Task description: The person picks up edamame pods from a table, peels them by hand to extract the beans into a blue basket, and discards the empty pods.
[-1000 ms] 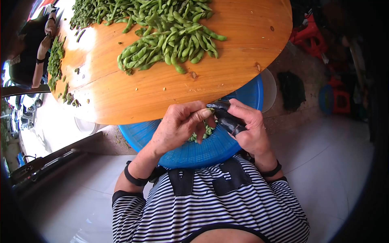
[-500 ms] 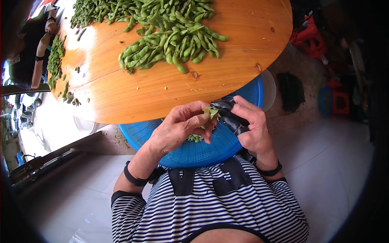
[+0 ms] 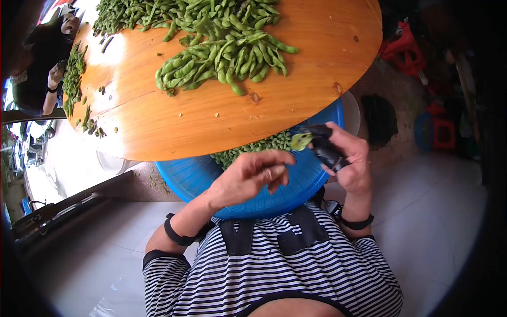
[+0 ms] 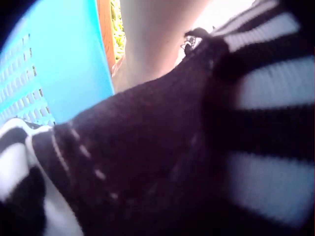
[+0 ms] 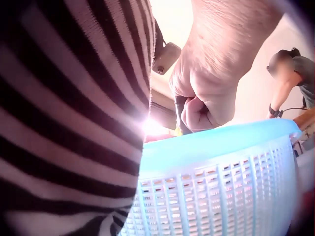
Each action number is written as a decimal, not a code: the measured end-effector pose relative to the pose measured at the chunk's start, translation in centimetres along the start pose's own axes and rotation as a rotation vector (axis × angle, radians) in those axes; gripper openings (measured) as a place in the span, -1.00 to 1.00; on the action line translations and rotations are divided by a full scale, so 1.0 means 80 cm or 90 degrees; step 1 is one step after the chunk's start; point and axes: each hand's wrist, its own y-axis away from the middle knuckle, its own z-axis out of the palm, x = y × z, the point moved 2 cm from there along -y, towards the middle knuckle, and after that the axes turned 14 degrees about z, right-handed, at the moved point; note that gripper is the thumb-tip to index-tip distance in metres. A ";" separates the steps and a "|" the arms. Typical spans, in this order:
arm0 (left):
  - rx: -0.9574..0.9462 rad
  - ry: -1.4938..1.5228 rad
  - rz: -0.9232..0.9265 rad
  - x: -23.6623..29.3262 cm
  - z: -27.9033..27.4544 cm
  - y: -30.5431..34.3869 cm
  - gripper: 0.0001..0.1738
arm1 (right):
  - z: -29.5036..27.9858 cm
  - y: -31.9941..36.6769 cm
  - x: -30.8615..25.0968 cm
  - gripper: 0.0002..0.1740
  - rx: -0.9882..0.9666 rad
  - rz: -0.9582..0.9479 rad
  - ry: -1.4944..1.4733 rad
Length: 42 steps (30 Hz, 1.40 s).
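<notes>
At the centre of the head view, the left hand (image 3: 253, 177) hangs with its fingers loosely bent, apart from the right hand (image 3: 351, 161), which pinches a pale green, flattened bean pod (image 3: 301, 141) between digits wrapped in shiny black coverings (image 3: 331, 154). Below them sits a round blue plastic basket (image 3: 182, 180) with shelled green beans (image 3: 264, 148) in it, partly under the orange-brown wooden tabletop (image 3: 227, 129). Plump green pods (image 3: 232, 58) lie heaped at upper centre. The wearer's black-and-white striped shirt (image 3: 296, 264) fills the lower centre. In the right wrist view, any marking on the small grey device (image 5: 167, 58) at upper centre is too blurred to read.
</notes>
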 end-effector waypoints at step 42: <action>0.236 -0.174 0.105 0.035 -0.011 -0.016 -0.89 | 0.044 -0.009 0.001 -0.48 -0.083 0.077 -0.168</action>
